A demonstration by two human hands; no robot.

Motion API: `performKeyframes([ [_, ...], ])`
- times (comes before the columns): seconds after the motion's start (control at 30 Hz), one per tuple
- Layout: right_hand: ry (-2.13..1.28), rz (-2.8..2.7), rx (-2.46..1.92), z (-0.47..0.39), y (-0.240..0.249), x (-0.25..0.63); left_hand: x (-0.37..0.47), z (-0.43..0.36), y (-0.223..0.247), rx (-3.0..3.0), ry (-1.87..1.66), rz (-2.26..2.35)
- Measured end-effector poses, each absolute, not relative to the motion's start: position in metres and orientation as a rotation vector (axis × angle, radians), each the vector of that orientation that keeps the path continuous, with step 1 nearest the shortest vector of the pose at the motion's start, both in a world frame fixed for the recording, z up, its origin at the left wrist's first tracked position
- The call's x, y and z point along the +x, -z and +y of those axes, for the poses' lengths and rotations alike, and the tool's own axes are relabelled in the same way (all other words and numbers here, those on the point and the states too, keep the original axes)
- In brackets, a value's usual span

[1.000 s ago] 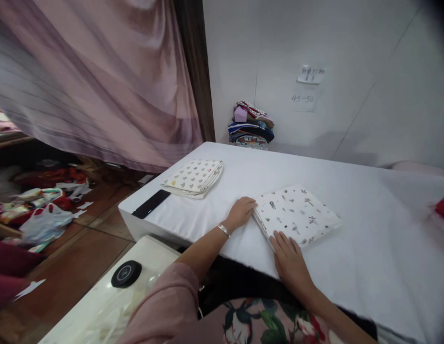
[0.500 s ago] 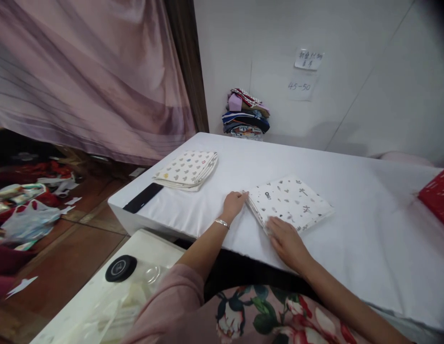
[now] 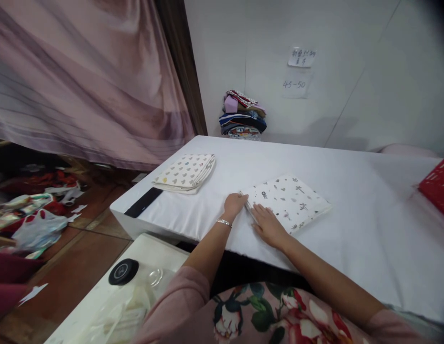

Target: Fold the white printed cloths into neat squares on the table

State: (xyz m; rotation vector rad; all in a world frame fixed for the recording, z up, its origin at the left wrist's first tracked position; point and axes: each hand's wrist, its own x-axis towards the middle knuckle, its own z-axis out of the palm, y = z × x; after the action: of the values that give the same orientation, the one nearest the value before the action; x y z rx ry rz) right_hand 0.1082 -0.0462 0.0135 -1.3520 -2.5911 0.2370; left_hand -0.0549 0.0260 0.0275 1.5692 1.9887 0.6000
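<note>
A folded white cloth with small grey plant prints (image 3: 289, 198) lies on the white-covered table (image 3: 361, 224). My left hand (image 3: 235, 204), with a bracelet at its wrist, pinches the cloth's left corner. Flat on the cloth near its left edge rests my right hand (image 3: 269, 225), palm down and fingers stretched out. To the left lies another folded cloth with a grey pattern (image 3: 188, 173), which neither hand touches.
A black strip-like object (image 3: 143, 202) lies at the table's left edge. Folded fabrics (image 3: 243, 114) are stacked against the wall. Something red (image 3: 438, 186) is at the far right. A lower white surface (image 3: 160, 246) holds a round black object (image 3: 123, 272) and clear plastic.
My right hand has slid left and up along the cloth, closer to my left hand. My left hand still pinches the corner. The camera view has shifted slightly.
</note>
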Motion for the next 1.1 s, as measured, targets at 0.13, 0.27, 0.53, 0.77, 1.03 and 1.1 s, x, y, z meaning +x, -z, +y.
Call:
performKeyframes([
  [0.13, -0.309, -2.61, -1.368, -0.049, -0.015, 0.108, -0.056, 0.025, -0.027, 1.566, -0.556, 2.003],
  [0.27, -0.346, -2.604, -1.359, -0.049, -0.015, 0.106, -0.052, 0.022, -0.038, 1.767, -0.556, 2.105],
  [0.53, -0.372, -2.602, -1.352, -0.053, -0.021, 0.102, -0.028, 0.033, -0.03, 2.335, -0.634, 1.905],
  [0.77, -0.541, -2.593, -1.062, -0.092, -0.024, 0.145, -0.036, 0.046, -0.003, 2.255, -0.634, 1.884],
  [1.03, -0.415, -1.672, -1.987, -0.013, -0.052, 0.294, -0.035, 0.052, -0.009, 2.219, -0.587, 1.858],
  [1.1, -0.459, -1.627, -2.074, 0.006, -0.054, 0.317, -0.035, 0.052, -0.01, 2.215, -0.573, 1.865],
])
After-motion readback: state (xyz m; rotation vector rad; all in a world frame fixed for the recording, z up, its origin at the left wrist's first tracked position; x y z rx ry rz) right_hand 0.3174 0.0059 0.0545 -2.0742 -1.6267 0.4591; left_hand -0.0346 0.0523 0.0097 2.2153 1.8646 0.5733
